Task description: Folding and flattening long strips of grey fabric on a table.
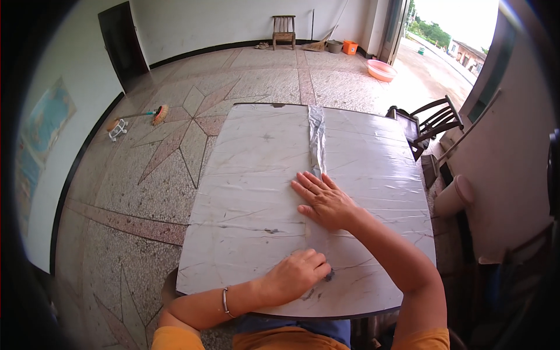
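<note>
A table (251, 169) with a white, marble-patterned, creased top stands before me. Down its far middle runs a shiny silver strip of tape (317, 137), wrinkled along its length. My right hand (326, 201) lies flat at the near end of the strip, fingers spread, palm against the tabletop. Closer to me and a little to the left, my left hand (296, 275) is closed, fingers curled down over the surface. Whatever they may hold is hidden. Beside its knuckles shows a small dark patch (330, 274) on the tabletop.
A dark wooden chair (429, 125) stands at the table's far right, near a pinkish bin (455, 195). On the floor to the left lies a brush (159, 115). By the far wall are a small wooden chair (284, 30), an orange bucket (349, 47) and a pink basin (381, 70).
</note>
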Tool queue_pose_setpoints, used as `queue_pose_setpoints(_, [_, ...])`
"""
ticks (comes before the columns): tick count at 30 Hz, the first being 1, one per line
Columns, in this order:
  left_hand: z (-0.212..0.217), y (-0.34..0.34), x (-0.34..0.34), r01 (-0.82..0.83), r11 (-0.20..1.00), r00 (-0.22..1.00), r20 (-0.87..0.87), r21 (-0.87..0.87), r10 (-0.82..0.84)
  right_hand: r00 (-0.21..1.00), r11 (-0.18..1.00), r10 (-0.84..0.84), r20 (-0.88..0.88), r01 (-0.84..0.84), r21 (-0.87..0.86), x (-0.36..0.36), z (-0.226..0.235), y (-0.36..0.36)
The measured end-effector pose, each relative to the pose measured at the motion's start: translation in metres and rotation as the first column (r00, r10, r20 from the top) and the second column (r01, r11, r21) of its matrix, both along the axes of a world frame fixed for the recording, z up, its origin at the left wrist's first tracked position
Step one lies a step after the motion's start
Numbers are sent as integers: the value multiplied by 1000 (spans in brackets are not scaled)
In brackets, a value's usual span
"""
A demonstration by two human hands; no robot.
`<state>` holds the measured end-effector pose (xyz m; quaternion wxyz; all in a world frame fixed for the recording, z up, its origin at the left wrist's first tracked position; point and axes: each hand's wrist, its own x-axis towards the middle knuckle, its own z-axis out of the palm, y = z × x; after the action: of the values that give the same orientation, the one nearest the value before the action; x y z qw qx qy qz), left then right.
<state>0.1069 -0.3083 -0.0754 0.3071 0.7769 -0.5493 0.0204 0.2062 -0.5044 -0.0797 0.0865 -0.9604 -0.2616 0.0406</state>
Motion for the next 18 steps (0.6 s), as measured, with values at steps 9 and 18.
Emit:
queue_pose_setpoints(9, [-10,-1,2,-19,1000,1000,-18,5,19,967,979,-190,171,174,107,5,4,-14])
queue_pose_setpoints(18, [-7,-1,3,28,997,999,-37,71,-25,950,950,-313,-3,313,-1,47,-7,-12])
